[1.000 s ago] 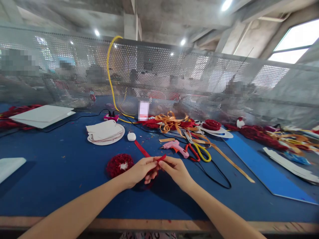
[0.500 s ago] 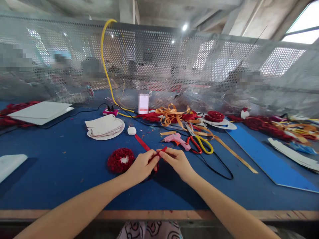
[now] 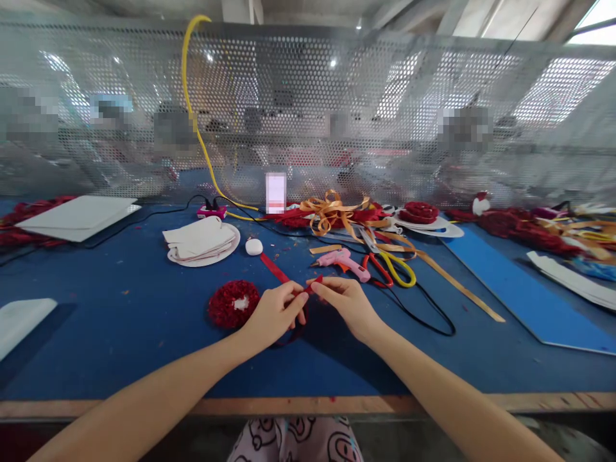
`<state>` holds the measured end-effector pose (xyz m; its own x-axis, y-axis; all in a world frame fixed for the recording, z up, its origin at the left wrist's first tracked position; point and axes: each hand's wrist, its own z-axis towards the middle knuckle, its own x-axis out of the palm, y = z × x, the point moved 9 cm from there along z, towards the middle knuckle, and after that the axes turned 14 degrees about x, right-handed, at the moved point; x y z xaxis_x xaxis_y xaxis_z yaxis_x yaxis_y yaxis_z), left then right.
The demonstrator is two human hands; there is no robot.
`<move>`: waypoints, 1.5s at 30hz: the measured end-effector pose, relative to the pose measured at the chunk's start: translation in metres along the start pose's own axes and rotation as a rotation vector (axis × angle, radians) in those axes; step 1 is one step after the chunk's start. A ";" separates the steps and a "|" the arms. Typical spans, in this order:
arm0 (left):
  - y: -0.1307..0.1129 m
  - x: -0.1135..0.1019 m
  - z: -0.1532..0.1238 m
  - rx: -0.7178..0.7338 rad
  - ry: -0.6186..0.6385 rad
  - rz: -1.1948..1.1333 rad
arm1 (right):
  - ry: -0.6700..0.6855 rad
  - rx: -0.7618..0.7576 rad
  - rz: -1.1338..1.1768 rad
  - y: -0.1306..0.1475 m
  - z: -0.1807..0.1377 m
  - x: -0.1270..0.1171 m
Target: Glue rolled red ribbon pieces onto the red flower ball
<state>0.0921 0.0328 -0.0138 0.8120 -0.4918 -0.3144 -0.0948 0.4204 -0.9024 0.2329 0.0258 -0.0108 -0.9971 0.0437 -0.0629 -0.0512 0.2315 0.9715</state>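
Note:
My left hand (image 3: 278,309) and my right hand (image 3: 347,304) meet above the blue table, both pinching a red ribbon (image 3: 275,267). The ribbon's folded end shows between my fingertips, and a darker length hangs in a loop below my left hand. Its far stretch runs up to a small white case (image 3: 254,246), which touches or overlaps the ribbon's tip. Beside my left wrist lies a round dark red ruffled piece (image 3: 233,304) with a white centre. A pink glue gun (image 3: 342,262) rests just beyond my right hand.
Scissors (image 3: 395,269) with red and yellow handles lie right of the glue gun, near its black cord (image 3: 436,330). Orange ribbons (image 3: 332,212) are heaped behind. White cut pieces (image 3: 202,242) sit at left, a blue board (image 3: 524,289) at right. A perforated metal screen (image 3: 308,115) closes off the back.
My head view has tilted slightly down. Both hands still pinch the ribbon at nearly the same spot, and its folded end now points up a little more between the fingertips.

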 end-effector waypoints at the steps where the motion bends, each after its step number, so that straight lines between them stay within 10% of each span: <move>1: 0.001 -0.001 0.000 0.002 -0.006 0.002 | -0.008 0.008 0.012 0.000 0.000 -0.001; 45: 0.014 -0.013 0.001 -0.144 -0.199 -0.253 | 0.033 0.039 0.016 -0.004 -0.005 0.004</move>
<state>0.0804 0.0454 -0.0218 0.9151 -0.4024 -0.0243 0.0556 0.1855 -0.9811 0.2291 0.0200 -0.0136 -0.9991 0.0160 -0.0396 -0.0339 0.2686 0.9626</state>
